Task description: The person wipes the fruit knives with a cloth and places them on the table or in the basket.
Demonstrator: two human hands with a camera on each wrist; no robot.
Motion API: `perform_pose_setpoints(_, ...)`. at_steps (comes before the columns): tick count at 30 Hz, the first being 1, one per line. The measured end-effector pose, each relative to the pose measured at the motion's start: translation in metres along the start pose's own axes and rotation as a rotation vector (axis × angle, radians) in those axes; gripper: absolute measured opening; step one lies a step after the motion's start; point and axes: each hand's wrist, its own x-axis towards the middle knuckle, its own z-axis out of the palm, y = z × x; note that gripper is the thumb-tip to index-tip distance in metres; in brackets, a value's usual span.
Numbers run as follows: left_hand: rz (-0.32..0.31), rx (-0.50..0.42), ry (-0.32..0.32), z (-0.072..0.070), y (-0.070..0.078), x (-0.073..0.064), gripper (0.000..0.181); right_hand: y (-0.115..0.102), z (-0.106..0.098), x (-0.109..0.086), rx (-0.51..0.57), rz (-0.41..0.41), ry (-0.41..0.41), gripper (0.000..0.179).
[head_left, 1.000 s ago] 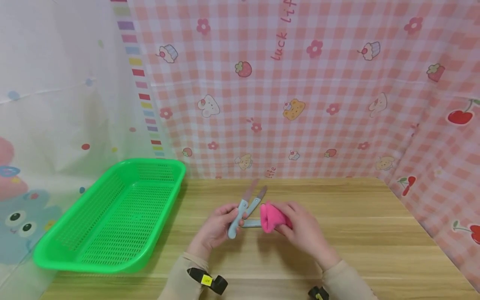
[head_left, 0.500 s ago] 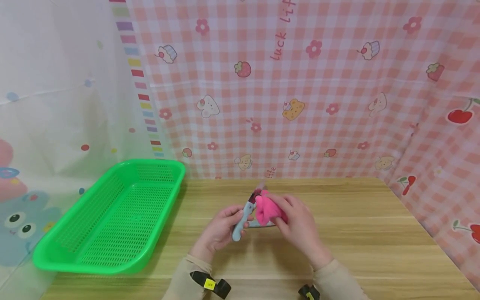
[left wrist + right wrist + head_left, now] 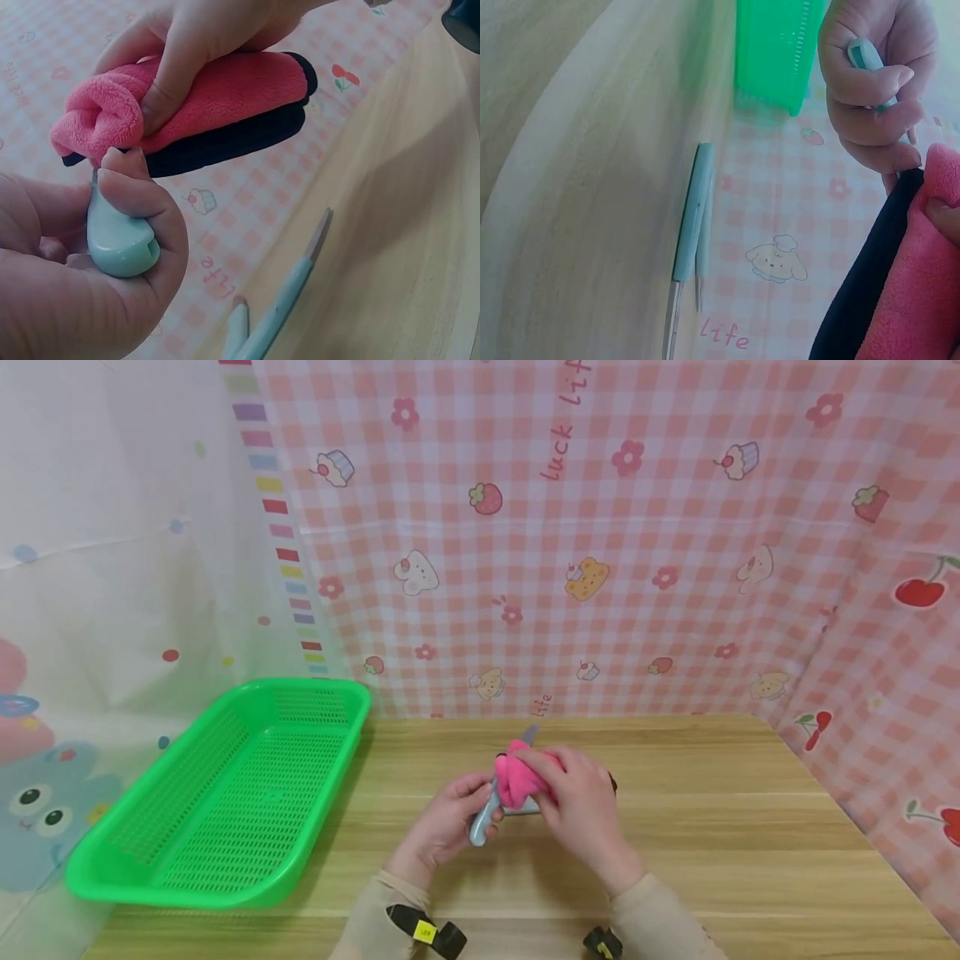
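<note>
My left hand (image 3: 448,818) grips a knife by its pale blue handle (image 3: 483,820), which points up and away from me. A pink plush cloth with a black underside (image 3: 516,781) is folded over the knife's blade. My right hand (image 3: 587,806) pinches that cloth close to the handle, thumb on one side. The covered part of the blade is hidden. On the table under the hands lie two more knives with the same handles, a nearer knife (image 3: 283,300) and another knife (image 3: 237,330), crossing in the left wrist view.
A green plastic basket (image 3: 358,727) with perforated sides stands on the left of the wooden table (image 3: 697,827). Behind the table hangs a pink checked curtain (image 3: 637,527). Black wrist cameras sit on both sleeves (image 3: 375,914).
The right hand has brought the cloth left and onto the held knife's blade, which was bare a second ago. The left hand has shifted slightly right with the knife.
</note>
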Motion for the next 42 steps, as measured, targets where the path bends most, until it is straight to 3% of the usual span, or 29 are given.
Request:
perform_pose_setpoints(6,0.01,-0.01,-0.016,-0.002,-0.004,0.002,0.03,0.004,0.003,0.002,-0.028,-0.009,0.026,0.044)
perform_pose_setpoints(17,-0.017,0.026,0.023,-0.002,-0.004,0.002,0.026,0.015,-0.001,0.012,-0.054,0.036,0.019,0.046)
perform_pose_setpoints(30,-0.03,0.057,0.005,0.001,0.0,0.001,0.039,0.033,-0.01,0.021,-0.097,0.114,0.013,0.047)
perform_pose_setpoints(42,-0.035,0.049,0.056,-0.004,0.0,0.002,0.036,0.048,-0.022,0.018,-0.118,0.208,0.035,0.05)
